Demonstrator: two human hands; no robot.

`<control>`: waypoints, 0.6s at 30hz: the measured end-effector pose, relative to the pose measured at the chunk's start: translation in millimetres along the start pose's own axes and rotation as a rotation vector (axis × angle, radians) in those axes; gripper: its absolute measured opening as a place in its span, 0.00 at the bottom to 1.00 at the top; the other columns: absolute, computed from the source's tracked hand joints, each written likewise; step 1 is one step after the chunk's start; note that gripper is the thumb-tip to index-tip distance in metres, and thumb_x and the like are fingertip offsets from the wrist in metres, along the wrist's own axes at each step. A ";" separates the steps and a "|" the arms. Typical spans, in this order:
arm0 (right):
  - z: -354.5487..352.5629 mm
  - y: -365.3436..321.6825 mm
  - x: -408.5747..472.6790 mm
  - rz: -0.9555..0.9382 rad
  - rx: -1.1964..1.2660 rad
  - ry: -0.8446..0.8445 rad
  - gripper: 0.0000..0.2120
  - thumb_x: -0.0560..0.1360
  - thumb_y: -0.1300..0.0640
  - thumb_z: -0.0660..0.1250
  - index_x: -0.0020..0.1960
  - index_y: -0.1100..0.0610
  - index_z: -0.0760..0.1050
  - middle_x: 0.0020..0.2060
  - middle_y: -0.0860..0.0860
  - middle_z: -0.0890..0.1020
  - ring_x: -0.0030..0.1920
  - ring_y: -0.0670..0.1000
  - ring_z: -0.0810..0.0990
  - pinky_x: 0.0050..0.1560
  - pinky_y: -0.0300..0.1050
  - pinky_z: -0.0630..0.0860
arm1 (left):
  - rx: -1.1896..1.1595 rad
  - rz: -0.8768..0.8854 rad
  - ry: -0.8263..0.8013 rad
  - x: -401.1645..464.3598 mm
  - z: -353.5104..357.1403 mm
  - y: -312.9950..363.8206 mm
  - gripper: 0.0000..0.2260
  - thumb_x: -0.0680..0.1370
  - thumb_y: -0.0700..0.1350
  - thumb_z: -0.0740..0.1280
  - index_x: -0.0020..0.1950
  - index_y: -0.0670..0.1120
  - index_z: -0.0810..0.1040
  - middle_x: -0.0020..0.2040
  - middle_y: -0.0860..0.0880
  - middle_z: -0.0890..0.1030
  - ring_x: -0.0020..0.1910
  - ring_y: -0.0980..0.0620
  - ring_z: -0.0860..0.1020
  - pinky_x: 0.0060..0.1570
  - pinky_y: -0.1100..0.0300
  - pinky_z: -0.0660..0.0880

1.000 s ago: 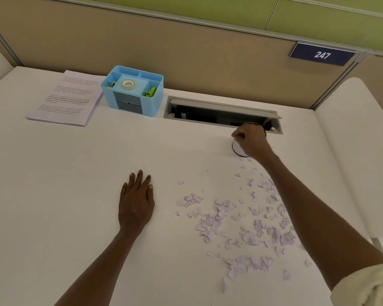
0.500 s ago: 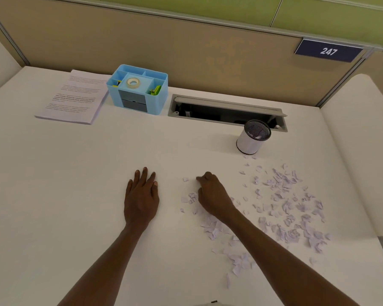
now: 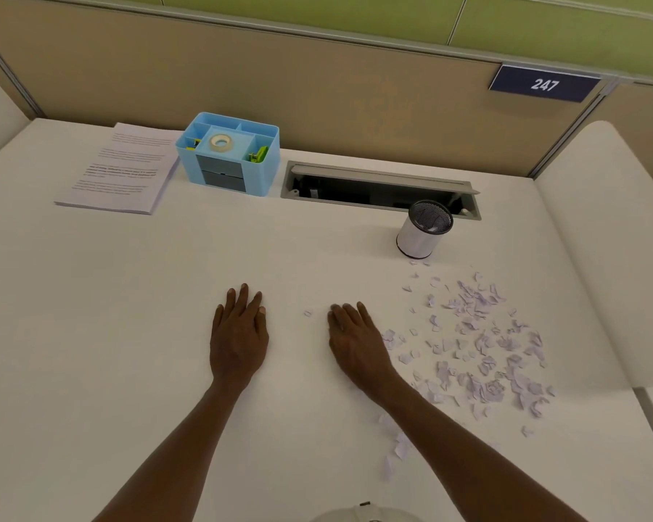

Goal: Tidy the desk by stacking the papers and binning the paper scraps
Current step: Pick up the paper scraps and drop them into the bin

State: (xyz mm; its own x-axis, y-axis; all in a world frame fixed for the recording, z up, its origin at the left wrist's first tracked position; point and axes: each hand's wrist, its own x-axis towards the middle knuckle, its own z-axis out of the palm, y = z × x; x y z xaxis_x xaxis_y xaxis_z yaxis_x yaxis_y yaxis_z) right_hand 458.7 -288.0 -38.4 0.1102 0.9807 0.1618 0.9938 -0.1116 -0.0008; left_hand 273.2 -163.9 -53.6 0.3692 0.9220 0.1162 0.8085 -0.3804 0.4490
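Several small white paper scraps lie scattered over the right part of the white desk. A small white mesh bin stands upright behind them, near the cable slot. My right hand lies flat on the desk with straight fingers at the left edge of the scraps, some of them under or beside it. One lone scrap sits just left of its fingertips. My left hand rests flat on bare desk, fingers together. A neat stack of printed papers lies at the back left.
A light blue desk organiser with a tape roll stands beside the paper stack. An open grey cable slot is set into the desk at the back. A beige partition with a "247" plate closes the far side. A rounded divider borders the right.
My right hand came back from the bin to the left edge of the scraps, then flattened out on the desk. My left hand has stayed flat in place.
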 end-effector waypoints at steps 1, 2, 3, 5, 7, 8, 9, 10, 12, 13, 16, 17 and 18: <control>-2.3 7.0 -1.6 0.020 -0.005 0.017 0.16 0.71 0.66 0.66 0.58 0.65 0.78 0.58 0.59 0.79 0.57 0.60 0.78 0.67 0.57 0.69 | -0.003 0.000 0.003 -0.4 0.3 -0.2 0.17 0.84 0.46 0.58 0.71 0.47 0.75 0.76 0.46 0.68 0.77 0.46 0.62 0.75 0.48 0.59; -5.0 12.8 -2.9 0.042 0.006 0.032 0.14 0.70 0.67 0.66 0.55 0.65 0.79 0.56 0.59 0.80 0.56 0.61 0.78 0.66 0.56 0.70 | -0.006 0.000 0.004 -0.6 0.3 -0.2 0.17 0.84 0.46 0.58 0.71 0.46 0.75 0.76 0.46 0.68 0.77 0.46 0.62 0.75 0.48 0.59; -8.2 17.9 -3.8 0.070 0.041 0.040 0.11 0.71 0.67 0.65 0.53 0.64 0.80 0.55 0.59 0.80 0.56 0.62 0.78 0.65 0.56 0.71 | -0.010 0.000 0.003 -0.6 -0.1 -0.1 0.17 0.84 0.45 0.58 0.71 0.46 0.75 0.76 0.46 0.68 0.77 0.46 0.62 0.75 0.48 0.59; -16.9 26.1 -4.5 0.157 0.149 0.031 0.09 0.75 0.62 0.65 0.52 0.63 0.81 0.58 0.61 0.79 0.60 0.63 0.76 0.64 0.55 0.71 | -0.013 0.000 0.002 -0.6 -0.9 0.7 0.17 0.84 0.45 0.58 0.71 0.46 0.75 0.76 0.46 0.67 0.77 0.46 0.62 0.76 0.48 0.58; -25.3 31.0 -5.5 0.241 0.223 -0.120 0.17 0.79 0.52 0.62 0.63 0.59 0.77 0.68 0.60 0.72 0.68 0.62 0.68 0.68 0.55 0.67 | -0.005 0.001 -0.001 -0.6 -1.3 1.1 0.17 0.84 0.45 0.58 0.71 0.46 0.75 0.76 0.46 0.67 0.77 0.46 0.62 0.76 0.48 0.58; -27.5 32.3 -7.3 0.253 0.245 -0.230 0.21 0.80 0.48 0.60 0.69 0.57 0.72 0.71 0.59 0.67 0.71 0.62 0.64 0.70 0.55 0.63 | -0.004 0.001 -0.003 -0.6 -1.3 1.1 0.17 0.84 0.45 0.58 0.71 0.46 0.75 0.76 0.46 0.67 0.77 0.46 0.62 0.76 0.48 0.58; -28.2 32.4 -9.8 0.240 0.244 -0.319 0.24 0.80 0.46 0.58 0.72 0.56 0.67 0.74 0.58 0.62 0.73 0.62 0.60 0.72 0.56 0.61 | -0.005 -0.001 -0.005 -0.7 -1.2 0.8 0.17 0.84 0.45 0.58 0.71 0.46 0.75 0.76 0.46 0.67 0.78 0.46 0.62 0.76 0.48 0.58; -28.5 31.3 -12.7 0.210 0.229 -0.380 0.27 0.80 0.44 0.58 0.75 0.55 0.63 0.76 0.58 0.58 0.75 0.62 0.56 0.73 0.56 0.59 | -0.007 -0.002 -0.005 -0.7 -1.2 0.8 0.17 0.84 0.45 0.58 0.71 0.46 0.75 0.76 0.46 0.67 0.78 0.46 0.62 0.76 0.48 0.58; -30.7 28.5 -19.8 0.141 0.198 -0.438 0.28 0.80 0.46 0.58 0.76 0.56 0.58 0.77 0.58 0.54 0.76 0.63 0.53 0.74 0.57 0.58 | -0.013 -0.002 -0.003 -0.9 -1.5 1.4 0.17 0.84 0.45 0.58 0.71 0.46 0.75 0.76 0.46 0.67 0.78 0.46 0.62 0.76 0.47 0.58; -32.2 28.2 -23.3 0.109 0.182 -0.444 0.27 0.81 0.48 0.57 0.77 0.57 0.57 0.77 0.59 0.53 0.76 0.63 0.52 0.74 0.56 0.58 | -0.016 -0.001 -0.001 -0.9 -1.6 1.8 0.17 0.84 0.45 0.58 0.71 0.46 0.75 0.76 0.46 0.67 0.77 0.46 0.62 0.76 0.47 0.59; -37.5 27.4 -32.6 0.086 0.212 -0.374 0.21 0.83 0.59 0.54 0.75 0.58 0.61 0.76 0.58 0.57 0.75 0.59 0.56 0.72 0.51 0.64 | -0.021 0.001 0.005 -1.0 -1.4 1.5 0.17 0.84 0.45 0.59 0.71 0.46 0.75 0.76 0.46 0.68 0.77 0.46 0.62 0.75 0.47 0.59; -39.5 26.6 -34.8 0.115 0.241 -0.327 0.20 0.82 0.61 0.53 0.74 0.59 0.63 0.75 0.57 0.61 0.74 0.57 0.59 0.69 0.50 0.67 | -0.020 0.000 -0.001 -0.7 -1.2 1.3 0.17 0.84 0.45 0.58 0.71 0.46 0.75 0.76 0.46 0.68 0.77 0.46 0.62 0.76 0.47 0.59; -40.6 24.9 -36.6 0.129 0.242 -0.278 0.19 0.82 0.63 0.53 0.71 0.61 0.67 0.73 0.58 0.65 0.71 0.57 0.64 0.66 0.49 0.70 | -0.017 -0.002 -0.009 -0.2 -1.1 1.1 0.17 0.84 0.46 0.58 0.71 0.46 0.75 0.76 0.46 0.67 0.78 0.46 0.61 0.76 0.47 0.58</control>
State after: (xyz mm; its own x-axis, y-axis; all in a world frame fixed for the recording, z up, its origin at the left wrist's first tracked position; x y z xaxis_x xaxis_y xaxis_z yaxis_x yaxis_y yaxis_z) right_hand 478.7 -333.1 -4.3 0.2022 0.9709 -0.1283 0.9430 -0.2284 -0.2422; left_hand 273.5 -164.4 -52.2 0.3720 0.9220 0.1075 0.8012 -0.3774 0.4643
